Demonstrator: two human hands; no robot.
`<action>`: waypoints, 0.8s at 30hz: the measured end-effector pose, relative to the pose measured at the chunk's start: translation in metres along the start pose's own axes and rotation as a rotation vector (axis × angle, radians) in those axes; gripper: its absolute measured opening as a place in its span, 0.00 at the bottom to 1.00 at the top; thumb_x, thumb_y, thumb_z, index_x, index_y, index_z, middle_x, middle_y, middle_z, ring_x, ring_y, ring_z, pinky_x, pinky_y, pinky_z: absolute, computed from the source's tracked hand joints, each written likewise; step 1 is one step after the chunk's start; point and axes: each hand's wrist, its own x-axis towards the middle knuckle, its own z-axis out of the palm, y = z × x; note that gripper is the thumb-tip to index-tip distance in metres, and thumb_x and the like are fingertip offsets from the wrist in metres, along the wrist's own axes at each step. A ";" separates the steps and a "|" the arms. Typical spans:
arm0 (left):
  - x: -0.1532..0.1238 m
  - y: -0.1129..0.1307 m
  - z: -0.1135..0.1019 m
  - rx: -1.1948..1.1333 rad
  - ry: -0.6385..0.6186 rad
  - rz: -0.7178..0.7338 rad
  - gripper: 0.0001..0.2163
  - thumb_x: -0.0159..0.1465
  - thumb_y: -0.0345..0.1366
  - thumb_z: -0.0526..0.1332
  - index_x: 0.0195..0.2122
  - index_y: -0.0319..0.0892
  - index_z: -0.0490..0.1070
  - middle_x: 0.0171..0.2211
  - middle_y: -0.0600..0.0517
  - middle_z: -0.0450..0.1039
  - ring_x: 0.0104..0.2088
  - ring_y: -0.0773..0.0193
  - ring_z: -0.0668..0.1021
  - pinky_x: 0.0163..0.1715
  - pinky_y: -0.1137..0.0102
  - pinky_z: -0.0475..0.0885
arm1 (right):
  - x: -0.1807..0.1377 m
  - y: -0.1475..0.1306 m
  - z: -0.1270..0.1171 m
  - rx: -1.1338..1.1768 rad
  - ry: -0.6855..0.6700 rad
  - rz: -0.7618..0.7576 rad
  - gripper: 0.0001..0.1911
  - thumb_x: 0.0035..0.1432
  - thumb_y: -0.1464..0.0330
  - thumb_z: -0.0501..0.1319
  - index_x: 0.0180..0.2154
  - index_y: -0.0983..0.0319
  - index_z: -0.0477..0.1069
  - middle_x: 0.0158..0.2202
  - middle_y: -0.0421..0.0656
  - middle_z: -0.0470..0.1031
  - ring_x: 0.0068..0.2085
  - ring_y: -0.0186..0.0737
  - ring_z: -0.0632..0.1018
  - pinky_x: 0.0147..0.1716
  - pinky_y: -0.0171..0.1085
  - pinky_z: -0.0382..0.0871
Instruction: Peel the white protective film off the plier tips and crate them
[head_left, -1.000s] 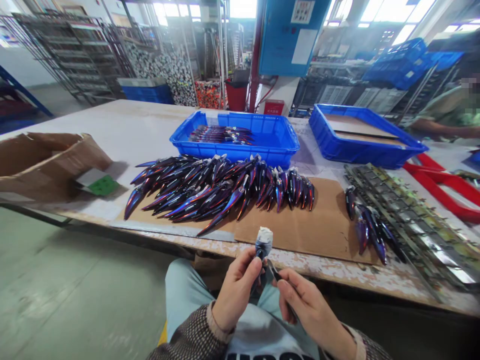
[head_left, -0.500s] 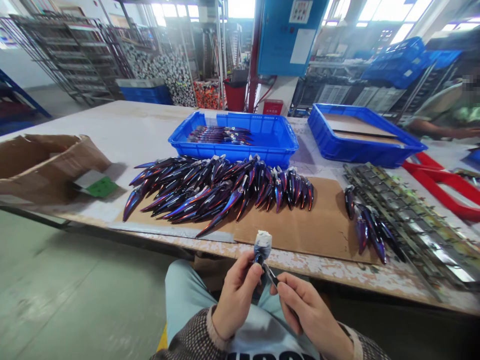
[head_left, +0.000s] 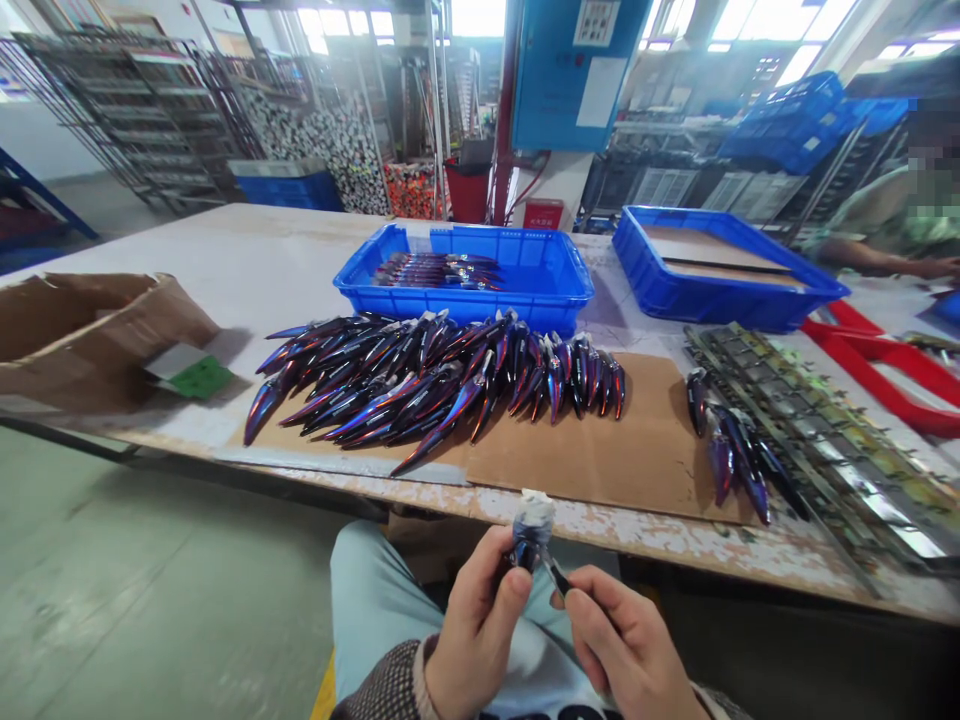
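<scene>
My left hand is closed around a dark glossy part with a whitish, wrapped end that points up and away from me; most of the part is hidden in the fingers. In my right hand, pinched between thumb and fingers, is a small knife with a thin metal blade and a dark handle. Its tip touches the part just below the wrapping. Beyond my hands, many glossy purple-black, horn-shaped parts lie heaped on a cardboard sheet.
A blue bin behind the heap holds similar parts. Another blue bin contains boards. Several parts lie beside metal racks at right, near red trays. A cardboard box stands left. A person sits far right.
Both hands have come slightly lower and closer to me, with the part and knife still held. The knife tip stays against the part near its wrapped end.
</scene>
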 end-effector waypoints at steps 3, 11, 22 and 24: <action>-0.003 -0.002 -0.002 0.009 0.020 0.031 0.18 0.69 0.43 0.60 0.57 0.44 0.73 0.50 0.44 0.78 0.46 0.55 0.79 0.50 0.65 0.74 | 0.002 -0.004 -0.001 -0.040 0.017 -0.044 0.24 0.68 0.49 0.54 0.35 0.62 0.73 0.14 0.31 0.58 0.16 0.29 0.57 0.17 0.32 0.52; -0.014 -0.002 -0.003 0.112 -0.014 0.066 0.17 0.70 0.40 0.59 0.59 0.47 0.73 0.54 0.45 0.77 0.49 0.54 0.79 0.53 0.65 0.73 | 0.013 -0.020 -0.015 -0.087 0.066 -0.108 0.22 0.69 0.51 0.55 0.37 0.62 0.74 0.15 0.32 0.60 0.16 0.31 0.61 0.17 0.31 0.55; 0.015 0.047 -0.042 0.458 -0.428 0.159 0.15 0.71 0.34 0.56 0.57 0.48 0.72 0.39 0.49 0.76 0.38 0.62 0.78 0.41 0.73 0.73 | 0.021 -0.058 -0.079 -0.682 -0.178 -0.367 0.15 0.68 0.60 0.58 0.35 0.57 0.80 0.25 0.40 0.77 0.24 0.37 0.73 0.28 0.35 0.69; 0.017 0.047 -0.046 0.514 -0.453 0.147 0.14 0.70 0.35 0.58 0.56 0.48 0.74 0.40 0.48 0.77 0.39 0.61 0.79 0.41 0.72 0.74 | 0.018 -0.053 -0.080 -0.681 -0.191 -0.357 0.16 0.68 0.59 0.57 0.34 0.58 0.79 0.25 0.40 0.77 0.24 0.36 0.73 0.27 0.34 0.68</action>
